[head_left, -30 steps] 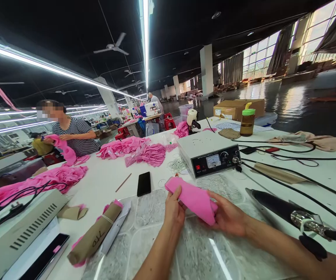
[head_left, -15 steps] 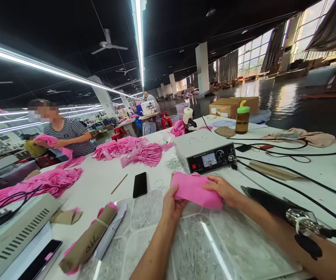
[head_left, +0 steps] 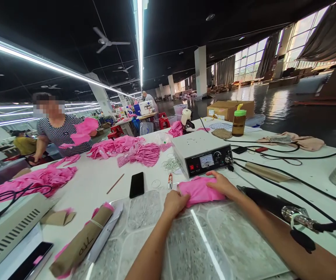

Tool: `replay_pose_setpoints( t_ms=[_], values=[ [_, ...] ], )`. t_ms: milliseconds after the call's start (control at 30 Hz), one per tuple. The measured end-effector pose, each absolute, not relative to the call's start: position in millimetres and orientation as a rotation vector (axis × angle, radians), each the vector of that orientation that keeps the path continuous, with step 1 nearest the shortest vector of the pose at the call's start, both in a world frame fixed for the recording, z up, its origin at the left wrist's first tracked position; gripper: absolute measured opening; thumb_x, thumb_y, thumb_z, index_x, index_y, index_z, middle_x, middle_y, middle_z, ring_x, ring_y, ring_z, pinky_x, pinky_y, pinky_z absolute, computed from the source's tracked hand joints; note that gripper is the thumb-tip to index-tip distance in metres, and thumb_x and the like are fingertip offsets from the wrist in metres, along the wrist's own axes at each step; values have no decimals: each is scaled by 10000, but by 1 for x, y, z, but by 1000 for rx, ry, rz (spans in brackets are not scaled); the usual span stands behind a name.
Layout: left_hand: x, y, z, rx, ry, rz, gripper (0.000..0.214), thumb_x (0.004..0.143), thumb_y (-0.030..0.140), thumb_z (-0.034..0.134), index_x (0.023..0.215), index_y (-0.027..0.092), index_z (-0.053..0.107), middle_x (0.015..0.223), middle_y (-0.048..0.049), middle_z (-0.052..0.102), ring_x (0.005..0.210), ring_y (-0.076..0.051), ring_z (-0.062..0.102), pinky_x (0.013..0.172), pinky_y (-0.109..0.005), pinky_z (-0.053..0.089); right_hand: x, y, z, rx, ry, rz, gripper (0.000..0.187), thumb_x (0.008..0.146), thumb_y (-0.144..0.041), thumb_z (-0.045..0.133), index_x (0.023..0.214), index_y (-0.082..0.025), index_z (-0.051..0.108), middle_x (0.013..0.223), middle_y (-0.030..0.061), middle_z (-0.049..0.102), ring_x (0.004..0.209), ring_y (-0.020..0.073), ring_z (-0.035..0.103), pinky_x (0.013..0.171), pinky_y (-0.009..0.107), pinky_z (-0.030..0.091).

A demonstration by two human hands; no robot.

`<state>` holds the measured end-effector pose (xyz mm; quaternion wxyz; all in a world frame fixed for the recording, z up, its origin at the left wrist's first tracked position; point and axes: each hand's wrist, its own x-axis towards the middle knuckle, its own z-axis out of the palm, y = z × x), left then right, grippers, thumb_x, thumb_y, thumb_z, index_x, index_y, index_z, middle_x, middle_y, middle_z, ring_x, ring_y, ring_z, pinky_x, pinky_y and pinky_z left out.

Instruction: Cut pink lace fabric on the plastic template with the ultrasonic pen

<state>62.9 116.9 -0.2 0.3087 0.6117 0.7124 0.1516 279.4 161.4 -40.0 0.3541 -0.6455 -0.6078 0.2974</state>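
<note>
Between my hands a folded piece of pink fabric (head_left: 200, 191) lies low over the clear, tile-patterned mat (head_left: 144, 217). My left hand (head_left: 176, 203) is closed on its left end, fingertips partly hidden behind the cloth. My right hand (head_left: 221, 184) grips the upper right edge, thumb and fingers bent over it. Just beyond the cloth stands a white control box (head_left: 197, 146) with a dial and a red switch. Small orange-handled thread snips (head_left: 170, 181) lie by my left hand, near a black phone (head_left: 137, 184).
A cabled black handpiece (head_left: 268, 202) lies beside my right forearm. On the left are a brown-wrapped pink roll (head_left: 83, 241), a vented box (head_left: 10, 221) and pink fabric heaps (head_left: 39, 181). A green-lidded bottle (head_left: 239, 123) stands farther back. Across the table, a co-worker (head_left: 60, 130) holds pink cloth.
My hands have lowered the pink fabric toward the mat, and my left hand has turned knuckles up. The snips behind it now show. The co-worker has turned and raised a pink piece.
</note>
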Motion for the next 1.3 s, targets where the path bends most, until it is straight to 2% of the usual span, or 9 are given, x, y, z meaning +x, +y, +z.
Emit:
replay_pose_setpoints(
  t_ms=[133, 267, 367, 533, 700, 900, 1100, 1233, 1300],
  values=[
    [60, 117, 11, 2149, 1902, 428, 293, 920, 331, 459, 1017, 110, 626, 1121, -190, 620, 1137, -322, 545, 970, -504, 395, 280, 166, -44, -1633, -1679, 655, 267, 875, -231, 624, 1121, -142, 570, 1110, 69, 604, 966, 196, 592, 862, 390, 490],
    [66, 121, 1, 2592, 1536, 314, 354, 934, 403, 423, 1254, 300, 535, 1413, -15, 467, 1354, -224, 334, 1137, -427, 224, 281, 169, -50, -1676, -1747, 504, 327, 819, -196, 642, 1133, -133, 572, 1085, 88, 631, 967, 219, 609, 867, 401, 493],
    [70, 126, -18, 2697, 1425, 214, 458, 952, 457, 356, 1387, 319, 403, 1501, 7, 349, 1398, -255, 257, 1140, -493, 204, 281, 163, -45, -1723, -1778, 315, 448, 772, -191, 621, 1209, -124, 548, 1184, 160, 595, 1065, 303, 575, 917, 462, 461],
    [73, 130, -38, 2699, 1472, 180, 642, 956, 516, 257, 1476, 140, 233, 1550, -100, 198, 1423, -285, 184, 1149, -510, 165, 263, 149, -34, -1520, -2037, 64, 477, 922, -296, 394, 1391, -213, 421, 1498, 52, 315, 1373, 236, 269, 1144, 433, 194],
    [75, 123, -39, 2606, 1594, 197, 758, 933, 549, 276, 1466, 14, 204, 1541, -210, 136, 1425, -354, 107, 1143, -527, 145, 253, 149, -54, -1414, -2352, 147, 488, 921, -398, 388, 1390, -274, 437, 1463, 14, 381, 1366, 234, 296, 1130, 498, 198],
    [78, 112, -33, 2476, 1572, 196, 759, 917, 561, 285, 1472, 48, 205, 1549, -188, 131, 1430, -349, 87, 1136, -564, 111, 267, 154, -75, -1458, -2405, 145, 566, 939, -405, 258, 1465, -200, 297, 1520, 62, 245, 1407, 270, 174, 1108, 596, 150],
    [69, 108, -20, 2387, 1503, 219, 832, 868, 637, 335, 1499, 140, 115, 1571, -127, 42, 1443, -307, 21, 1137, -561, 85, 269, 160, -83, -1445, -2408, 122, 618, 888, -477, 259, 1424, -192, 378, 1476, 84, 343, 1386, 323, 222, 1075, 652, 175],
    [23, 92, 16, 2343, 1733, 325, 659, 880, 524, 452, 1466, 311, 239, 1577, -4, 108, 1440, -261, 112, 1137, -469, 195, 259, 153, -62, -1342, -2113, 51, 646, 863, -496, 315, 1386, -130, 416, 1458, 122, 373, 1387, 306, 228, 1113, 573, 193],
    [-19, 79, 38, 2269, 1912, 353, 513, 916, 379, 440, 1414, 288, 359, 1556, -13, 213, 1426, -247, 177, 1132, -434, 214, 250, 145, -45, -1258, -2023, 161, 595, 829, -445, 388, 1323, -127, 488, 1410, 128, 442, 1353, 295, 307, 1125, 510, 225]
  ],
)
